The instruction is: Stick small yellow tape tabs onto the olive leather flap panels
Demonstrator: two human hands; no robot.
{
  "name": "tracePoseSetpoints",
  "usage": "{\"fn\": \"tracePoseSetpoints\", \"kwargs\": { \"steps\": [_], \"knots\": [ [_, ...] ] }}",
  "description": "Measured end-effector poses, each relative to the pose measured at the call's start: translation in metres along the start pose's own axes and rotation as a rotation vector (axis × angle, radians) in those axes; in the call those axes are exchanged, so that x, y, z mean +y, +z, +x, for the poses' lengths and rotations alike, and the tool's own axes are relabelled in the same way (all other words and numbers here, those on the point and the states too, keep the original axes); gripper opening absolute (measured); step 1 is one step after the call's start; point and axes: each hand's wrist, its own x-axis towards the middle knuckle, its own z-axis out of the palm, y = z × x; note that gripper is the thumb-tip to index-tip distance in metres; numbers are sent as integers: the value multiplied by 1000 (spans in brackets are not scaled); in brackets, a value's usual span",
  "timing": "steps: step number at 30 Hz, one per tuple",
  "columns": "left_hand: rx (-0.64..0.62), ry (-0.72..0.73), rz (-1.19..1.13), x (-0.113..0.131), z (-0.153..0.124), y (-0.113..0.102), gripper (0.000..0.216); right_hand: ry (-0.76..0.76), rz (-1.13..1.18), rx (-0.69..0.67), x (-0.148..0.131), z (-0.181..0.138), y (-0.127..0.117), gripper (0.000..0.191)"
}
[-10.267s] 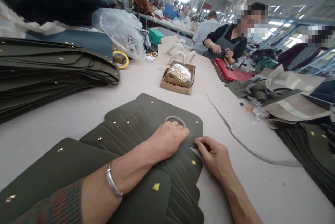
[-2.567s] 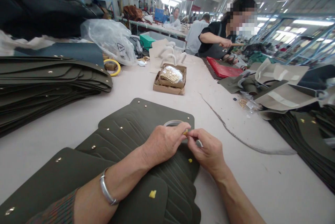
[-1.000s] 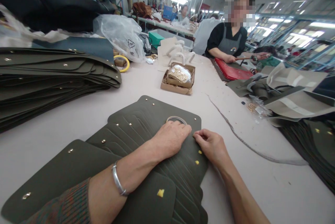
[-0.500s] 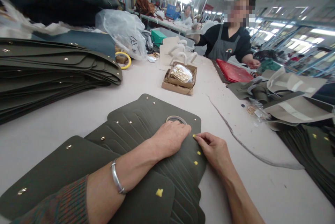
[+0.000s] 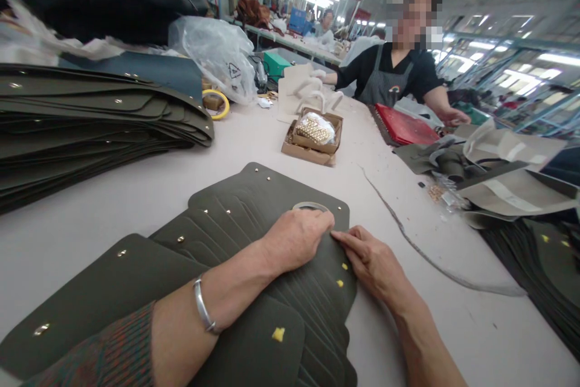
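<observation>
Dark olive-green panels [image 5: 244, 194], fanned in an overlapping stack with small metal rivets, lie on the table before me. On the upper part of the stack my left hand [image 5: 301, 236] is closed around a pale ring that looks like a roll of tape [image 5: 312, 204]. My right hand [image 5: 369, 257] has its thumb and fingers together, with the fingertips on the panel near its right edge. Those fingertips cover the spot where a yellow tape bit was. Other yellow tape bits [image 5: 340, 284] stick to the panels below, with a larger yellow piece [image 5: 278, 334] nearer me.
Cardboard boxes with gold rivets [image 5: 316, 128] stand ahead. A thick pile of green panels [image 5: 104, 127] sits left, beside a yellow tape roll [image 5: 214, 104] and plastic bag [image 5: 217, 58]. A cord [image 5: 408, 239] and more panels [image 5: 539, 266] lie right. A co-worker [image 5: 392, 73] stands across the table.
My right fingers have shifted slightly left onto the panel, and the yellow tape bit at their tips is now covered. My left hand has barely moved. The co-worker's arms have lowered and spread.
</observation>
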Motion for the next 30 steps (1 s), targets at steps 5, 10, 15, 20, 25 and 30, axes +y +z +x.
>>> {"fn": "tracePoseSetpoints", "kwargs": {
  "steps": [5,10,15,20,25,30],
  "knots": [
    [68,30,-113,0,-1,-3,16,69,249,112,14,-9,5,35],
    [100,41,-180,2,-1,-3,20,229,257,241,13,-3,15,22],
    [118,28,-211,2,-2,-1,22,165,54,164,0,5,15,22],
    [92,-19,-181,5,-2,-1,37,206,165,191,-6,9,12,18],
    [64,-42,-154,7,-2,-3,35,126,449,461,-18,6,4,18],
    [43,-15,-136,8,-3,-1,35,-127,305,482,-31,8,-1,14]
  ]
}}
